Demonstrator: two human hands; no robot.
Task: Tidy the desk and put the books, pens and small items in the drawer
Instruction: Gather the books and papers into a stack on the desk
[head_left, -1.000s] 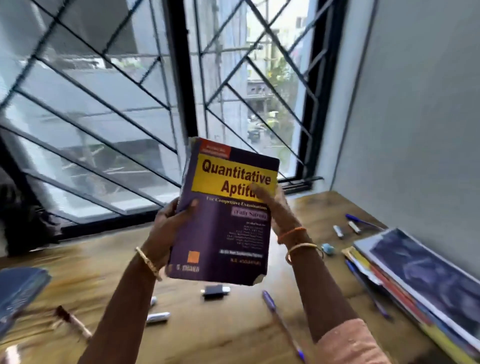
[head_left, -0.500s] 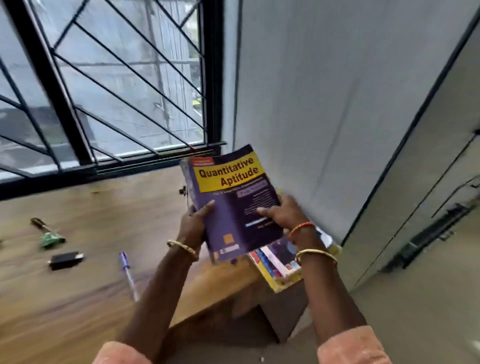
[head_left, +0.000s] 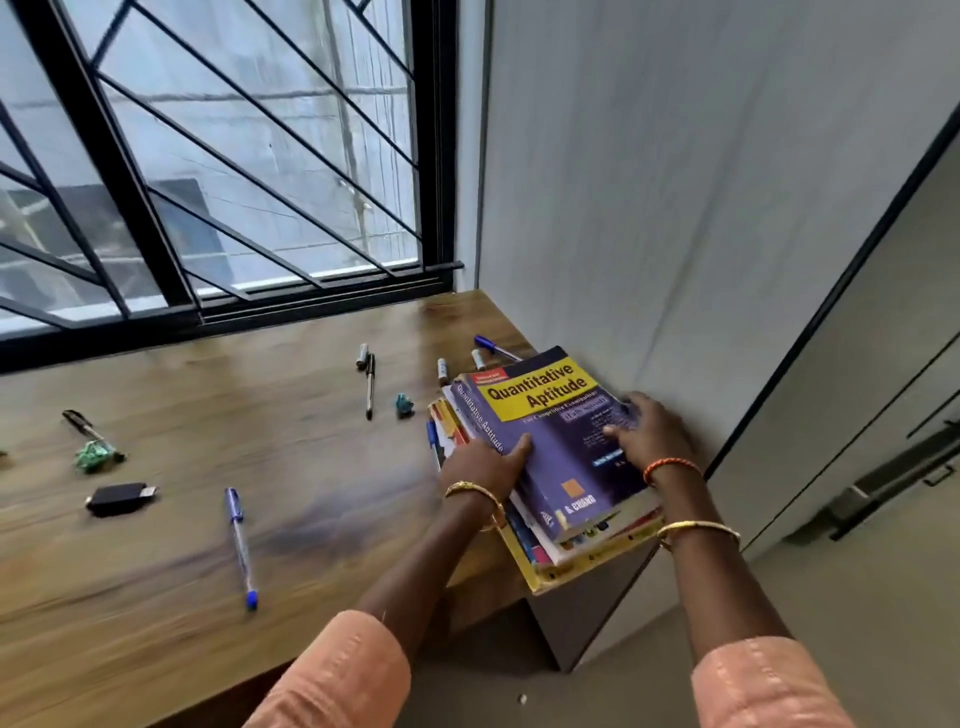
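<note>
The left hand (head_left: 485, 462) grips the spine edge of the thick purple and yellow "Quantitative Aptitude" paperback book (head_left: 558, 441), thumb on the cover and the other fingers curled under its side. The right hand (head_left: 647, 431) lies on the cover's far side, its fingers (head_left: 621, 415) spread fairly flat and pressing down rather than closed around anything. The book rests on top of the stack of colourful books (head_left: 582, 558) at the corner of the wooden counter (head_left: 291, 493), next to the grey wall. Half a second ago the book was held up in the air above that stack; now it sits on it. Left of the stack lie a blue ballpoint pen (head_left: 240, 545), a black pen (head_left: 369, 384) and a small black USB adapter (head_left: 118, 499).
</note>
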